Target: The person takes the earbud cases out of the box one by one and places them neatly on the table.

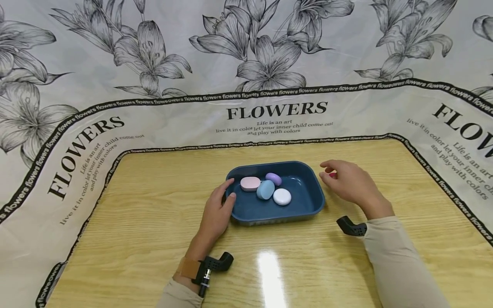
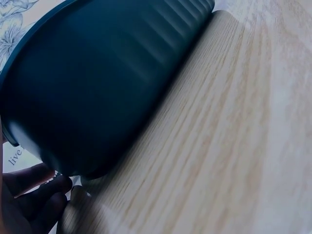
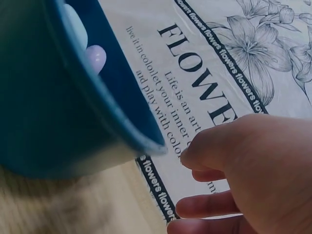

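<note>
A dark blue rectangular tub [image 1: 250,217] stands on the table. My left hand [image 1: 216,211] grips its left end, thumb over the rim; in the left wrist view several fingers [image 2: 41,204] curl against its outside. Inside lie smooth soap-like pieces: a pink oblong one [image 1: 250,184], a light blue one [image 1: 265,190], a purple oval [image 1: 274,179] and a round white one [image 1: 282,196]. Just beyond the right end, my right hand [image 1: 348,182] is bent, apart from the tub. A bit of a magenta thing [image 1: 333,175] shows between its thumb and forefinger; whether it is held is hidden.
The wood-grain table [image 1: 154,239] surrounds the tub. Behind and along both sides rises a white cloth [image 1: 177,124] printed with flowers and lettering. Black camera mounts sit on the left wrist [image 1: 219,263] and right wrist [image 1: 351,226].
</note>
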